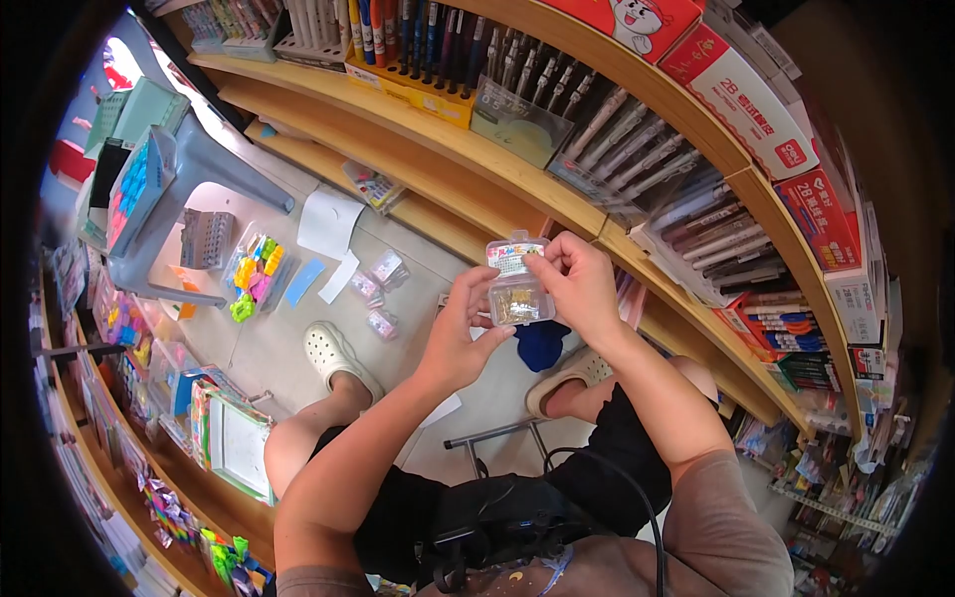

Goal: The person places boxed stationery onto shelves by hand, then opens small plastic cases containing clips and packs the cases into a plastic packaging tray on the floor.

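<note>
A small clear plastic box [519,302] with its hinged lid raised is held up in front of me. Small gold-coloured pieces show inside, too small to name. A printed label [513,261] lies against the lid. My left hand [468,328] grips the box from its left side and lower edge, the thumb along the bottom. My right hand [579,289] pinches the lid and label at the upper right, with fingers curled. Below the box, a dark blue item [543,345] rests on the floor near my right shoe.
Shelves of pens [537,75] curve along the top and right. On the floor lie small clear packs [383,323], white paper [329,223] and a tub of colourful items [257,274]. A grey-blue plastic stool [214,164] stands at left; a green-edged frame [234,438] leans below it.
</note>
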### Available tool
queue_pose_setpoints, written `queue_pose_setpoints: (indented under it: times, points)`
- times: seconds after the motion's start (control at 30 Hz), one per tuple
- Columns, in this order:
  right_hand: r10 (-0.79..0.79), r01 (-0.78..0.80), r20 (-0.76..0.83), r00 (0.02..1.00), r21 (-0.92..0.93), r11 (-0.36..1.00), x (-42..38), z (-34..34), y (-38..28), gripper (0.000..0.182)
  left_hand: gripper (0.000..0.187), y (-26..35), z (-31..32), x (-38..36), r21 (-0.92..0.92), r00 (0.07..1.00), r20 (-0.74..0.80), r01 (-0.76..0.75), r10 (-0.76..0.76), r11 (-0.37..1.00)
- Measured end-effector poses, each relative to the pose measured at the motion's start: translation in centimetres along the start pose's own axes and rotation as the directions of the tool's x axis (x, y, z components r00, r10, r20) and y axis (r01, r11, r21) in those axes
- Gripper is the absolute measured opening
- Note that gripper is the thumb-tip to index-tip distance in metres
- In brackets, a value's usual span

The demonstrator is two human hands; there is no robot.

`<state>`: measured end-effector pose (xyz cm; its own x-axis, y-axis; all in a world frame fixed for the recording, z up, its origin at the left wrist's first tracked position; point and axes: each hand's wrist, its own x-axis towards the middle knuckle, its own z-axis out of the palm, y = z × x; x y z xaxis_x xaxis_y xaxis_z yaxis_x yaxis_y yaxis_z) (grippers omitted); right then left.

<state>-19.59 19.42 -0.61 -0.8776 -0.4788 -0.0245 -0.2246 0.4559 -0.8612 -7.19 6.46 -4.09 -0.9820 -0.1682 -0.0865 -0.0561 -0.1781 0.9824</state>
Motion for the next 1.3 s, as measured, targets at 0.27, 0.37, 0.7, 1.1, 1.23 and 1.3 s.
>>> queue_pose_setpoints:
  times: [0.27,0.37,0.7,1.1,1.23,1.3]
  points:
    - [-0.024,0.021,-0.113,0.993,-0.026,0.999,0.1,0.0,-0.1,0.026,0.067,0.1,0.0,-0.1,-0.023,1.0,0.007,0.0,0.001,1.0]
    - [-0.091,0.096,-0.056,0.994,0.091,0.991,0.1,0.5,0.4,0.023,0.068,0.1,-0.2,-0.2,-0.036,1.0,0.007,-0.01,0.01,0.999]
    - [0.051,-0.126,0.185,0.981,0.422,0.898,0.6,0.4,1.1,0.016,0.073,-0.4,-0.4,-0.6,-0.04,0.999,0.023,-0.029,0.03,0.999]
    - [0.011,-0.144,0.288,0.958,0.445,0.884,0.4,-0.2,1.0,0.017,0.073,0.0,-0.7,-0.5,-0.112,1.0,0.009,-0.009,0.01,0.994]
    - [-0.019,-0.172,0.363,0.931,0.487,0.856,0.2,-0.4,1.0,0.017,0.065,0.2,-1.0,-0.3,-0.114,1.0,-0.026,-0.009,0.006,0.993]
    - [-0.066,-0.146,0.378,0.924,0.506,0.85,0.1,-0.5,0.8,0.019,0.059,0.0,-1.3,-0.1,-0.141,0.999,-0.041,-0.023,0.018,0.99]
